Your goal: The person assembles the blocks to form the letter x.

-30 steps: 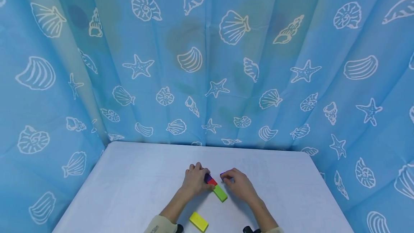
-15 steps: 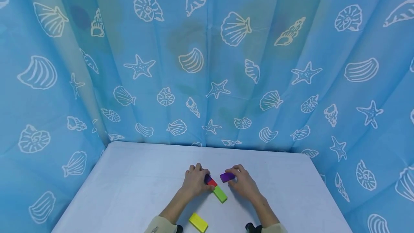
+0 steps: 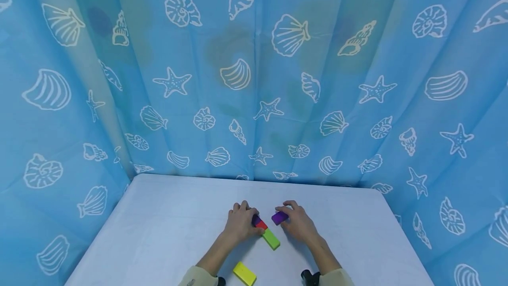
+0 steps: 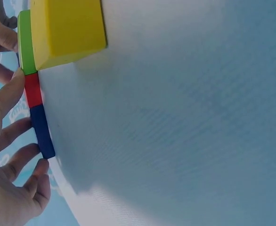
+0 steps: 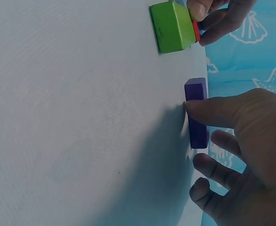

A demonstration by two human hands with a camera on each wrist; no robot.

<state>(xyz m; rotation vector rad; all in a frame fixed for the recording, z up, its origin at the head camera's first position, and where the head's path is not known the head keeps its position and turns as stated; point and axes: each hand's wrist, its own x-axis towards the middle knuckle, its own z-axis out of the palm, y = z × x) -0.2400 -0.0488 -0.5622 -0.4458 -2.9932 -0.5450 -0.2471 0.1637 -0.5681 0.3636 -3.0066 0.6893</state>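
Note:
A dark blue block (image 4: 42, 132), a red block (image 4: 33, 89) and a green block (image 3: 271, 239) lie end to end in a slanting row. My left hand (image 3: 239, 224) holds this row, thumb at the red-green joint and fingers along the blue block, as the left wrist view shows. To the right, apart from the row, is a purple block (image 3: 280, 218). My right hand (image 3: 299, 224) pinches it, the thumb on its near side and the fingers behind; in the right wrist view the purple block (image 5: 197, 113) lies close over the table.
A yellow block (image 3: 244, 273) rests on the white tabletop (image 3: 166, 228), nearer to me, between my forearms. Behind the table's back edge hangs a blue curtain (image 3: 222, 114) with white shell prints, which also runs along both sides.
My right hand has shifted its hold, so the purple block, mostly covered by the fingers before, now shows from above. The left hand and the row have stayed in place.

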